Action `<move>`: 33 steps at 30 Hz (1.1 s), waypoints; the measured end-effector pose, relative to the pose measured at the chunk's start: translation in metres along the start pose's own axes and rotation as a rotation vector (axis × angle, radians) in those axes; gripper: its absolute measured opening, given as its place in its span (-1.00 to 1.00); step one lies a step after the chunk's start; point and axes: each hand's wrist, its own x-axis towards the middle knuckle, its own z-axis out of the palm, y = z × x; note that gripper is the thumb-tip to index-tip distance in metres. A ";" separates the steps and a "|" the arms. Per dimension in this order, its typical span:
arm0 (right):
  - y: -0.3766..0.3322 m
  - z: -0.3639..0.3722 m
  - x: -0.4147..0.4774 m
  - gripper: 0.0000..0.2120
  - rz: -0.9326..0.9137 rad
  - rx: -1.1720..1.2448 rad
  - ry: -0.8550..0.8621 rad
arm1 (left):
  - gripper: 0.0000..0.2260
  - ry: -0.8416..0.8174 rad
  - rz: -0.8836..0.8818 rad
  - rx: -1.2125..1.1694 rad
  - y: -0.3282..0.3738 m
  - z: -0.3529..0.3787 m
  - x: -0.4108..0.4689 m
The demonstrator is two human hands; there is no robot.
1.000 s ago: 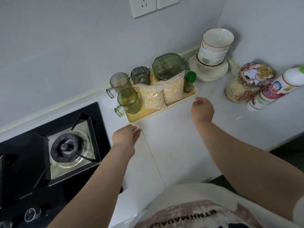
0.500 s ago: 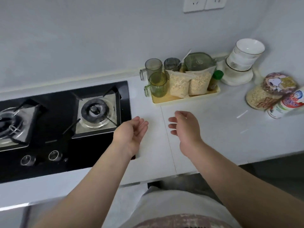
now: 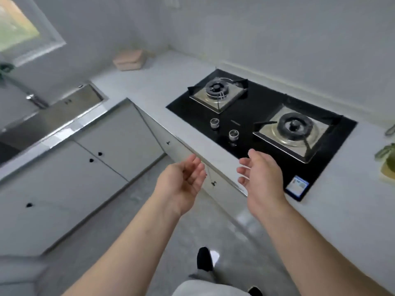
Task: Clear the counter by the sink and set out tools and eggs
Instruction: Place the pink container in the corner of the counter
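One wide-angle view, worn on the person's head, looks forward and steeply down, tilted so the L-shaped white stone counter runs diagonally. The left hand and right hand sit close to the lens at mid-frame, loosely spread. Just past the right fingers lies the black glass two-burner hob. Well beyond the left fingers, up-left, is the steel sink, blurred, with what may be a tap. Under the wrists, farther off, are the grey speckled floor and a black shoe.

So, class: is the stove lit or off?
Off, it seems: no flame shows on the far burner or the near burner of the stove.
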 end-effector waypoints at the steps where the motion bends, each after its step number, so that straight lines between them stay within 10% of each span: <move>1: 0.002 0.014 -0.006 -0.90 0.000 -0.013 -0.031 | -0.78 0.008 0.016 -0.026 0.010 -0.010 -0.001; 33: 0.299 0.771 -0.125 -0.94 0.200 -0.537 -0.850 | -0.77 0.522 0.315 -0.695 0.491 -0.539 0.153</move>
